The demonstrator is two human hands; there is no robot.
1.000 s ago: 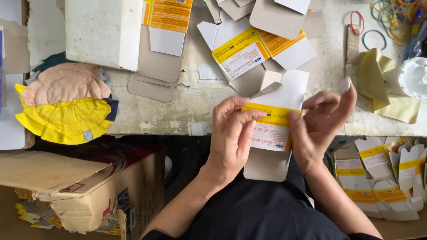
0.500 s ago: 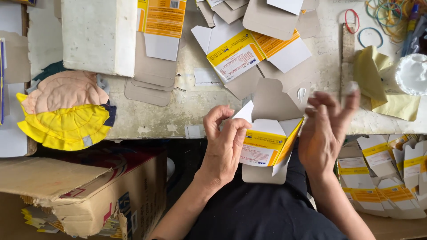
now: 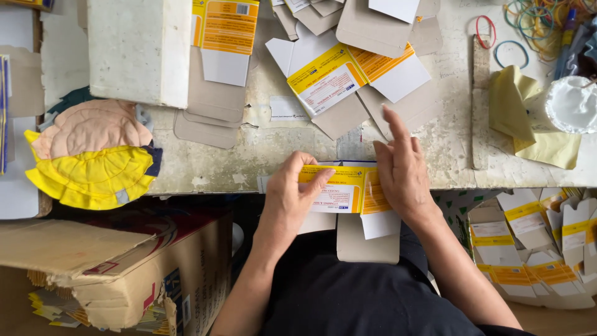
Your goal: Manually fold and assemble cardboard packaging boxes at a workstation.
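A flat yellow-and-white carton blank lies over the near edge of the worn table, its grey flap hanging down over my lap. My left hand pinches the blank's left end, thumb on top. My right hand presses flat on the blank's right part, fingers stretched toward the table. Just beyond my hands lie more unfolded blanks of the same kind.
A white box and a blank sit at the back left. Yellow and peach cloth hats lie at left, over a brown cardboard box. Rubber bands, yellow cloth and a white lid are at right; folded cartons are piled below.
The carton blank was held up and half folded between both hands; now it is spread flat on the table edge, with my right hand pressing down on it.
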